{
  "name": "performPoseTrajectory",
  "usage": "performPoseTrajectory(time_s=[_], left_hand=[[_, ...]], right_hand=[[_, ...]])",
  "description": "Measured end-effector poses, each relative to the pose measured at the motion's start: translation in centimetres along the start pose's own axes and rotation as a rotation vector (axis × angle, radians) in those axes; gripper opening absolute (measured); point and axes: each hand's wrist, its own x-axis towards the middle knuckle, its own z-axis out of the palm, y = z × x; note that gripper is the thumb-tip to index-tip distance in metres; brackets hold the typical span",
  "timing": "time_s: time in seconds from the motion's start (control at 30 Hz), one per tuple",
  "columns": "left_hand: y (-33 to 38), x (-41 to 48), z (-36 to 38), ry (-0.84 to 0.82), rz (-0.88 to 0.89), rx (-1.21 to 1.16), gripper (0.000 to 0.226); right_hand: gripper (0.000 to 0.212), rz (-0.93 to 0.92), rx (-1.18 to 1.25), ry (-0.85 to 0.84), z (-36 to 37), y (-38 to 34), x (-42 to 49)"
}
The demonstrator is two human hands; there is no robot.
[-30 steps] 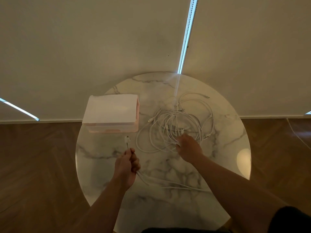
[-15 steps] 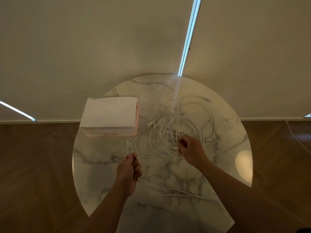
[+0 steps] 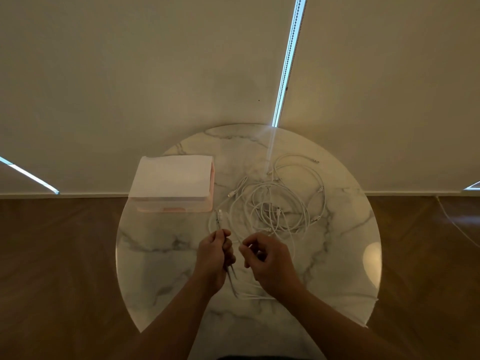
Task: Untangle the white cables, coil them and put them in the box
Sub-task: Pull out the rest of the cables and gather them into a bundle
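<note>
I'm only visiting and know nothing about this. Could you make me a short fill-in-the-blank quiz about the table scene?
1. The tangle of white cables lies on a ____ marble table.
2. The box beside it has ____ walls.
3. The left hand grips a cable and the right hand pinches a strand; the hand nearer the box is the ____ one.
Missing words: round; pink; left.
</note>
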Motion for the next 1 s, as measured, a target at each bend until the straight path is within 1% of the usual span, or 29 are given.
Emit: performPoseTrajectory(time_s=[0.13, 0.3, 0.43, 0.5, 0.57, 0.63, 0.67, 0.7, 0.77, 0.8, 0.87, 1.0], left_hand=[[-0.1, -0.3, 0.2, 0.016, -0.002, 0.006, 0.03], [-0.3, -0.1, 0.0, 0.044, -0.015, 0.017, 0.042], [0.1, -0.3, 0.2, 0.005, 0.011, 0.041, 0.036], [0.2, -0.4, 0.3, 0.0, 0.022, 0.05, 0.032], [0.2, -0.2, 0.4, 0.025, 0.033, 0.027, 0.03], [0.3, 0.4, 0.1, 0.052, 0.049, -0.024, 0.031], [0.4, 0.7, 0.0, 0.063, 0.059, -0.052, 0.031], [0.5, 1.0, -0.2, 0.072, 0.066, -0.075, 0.031], [0.6, 1.5, -0.5, 0.074, 0.066, -0.099, 0.032], [0.5, 1.6, -0.6, 0.071, 0.06, -0.104, 0.032], [0.2, 1.6, -0.7, 0.069, 0.043, -0.112, 0.033], [-0.2, 1.6, -0.8, 0.072, 0.008, -0.112, 0.028]], right_hand=[[0.01, -0.003, -0.052, 0.029, 0.8, -0.6, 0.0], [0.009, 0.022, -0.068, 0.016, 1.2, -0.7, 0.3], [0.008, 0.05, -0.076, -0.007, 1.1, -0.4, 0.5], [0.012, 0.069, -0.077, -0.031, 1.0, -0.3, 0.5], [0.021, 0.103, -0.139, -0.102, 0.9, 0.2, 0.6], [0.03, 0.139, -0.268, -0.248, 0.5, 1.0, 0.6], [0.031, 0.16, -0.317, -0.344, 0.1, 1.4, 0.5], [0.029, 0.193, -0.321, -0.445, -0.4, 1.8, 0.3], [0.024, 0.278, -0.222, -0.595, -1.3, 2.4, -0.4], [0.023, 0.312, -0.173, -0.624, -1.6, 2.5, -0.8], [0.024, 0.338, -0.135, -0.614, -1.6, 2.6, -1.3], [0.027, 0.371, -0.147, -0.594, -0.7, 3.1, -1.8]])
